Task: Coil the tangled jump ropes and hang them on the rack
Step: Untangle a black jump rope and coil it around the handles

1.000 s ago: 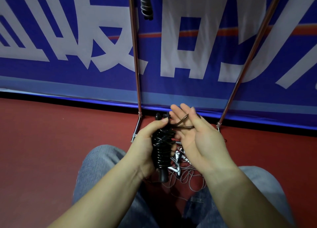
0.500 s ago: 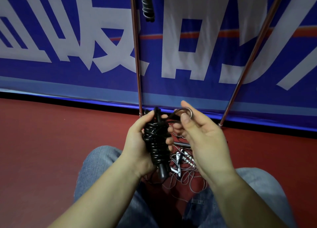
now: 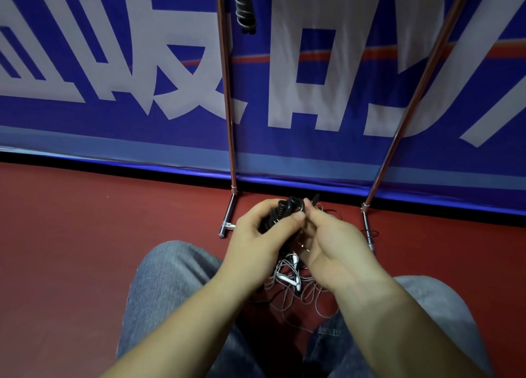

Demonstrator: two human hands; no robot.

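Left hand (image 3: 260, 235) grips the black coiled jump rope (image 3: 280, 212), upright; right hand (image 3: 327, 235) pinches its top end, rack upright (image 3: 226, 93) straight ahead

**Figure: Lighting and image quality, head view**

Even, moderately dim indoor light is falling across the scene, with no single source showing. The banner (image 3: 341, 78) in the upper frame is appearing muted, while a vivid blue fringe is glowing along its lower edge. Small highlights are glinting on the rack (image 3: 227, 224) feet at centre. Wide-angle distortion is tilting the right pole outward. Soft shadow is gathering in the lower centre between the knees. The forearms at the bottom edge are looking slightly soft and blurred.
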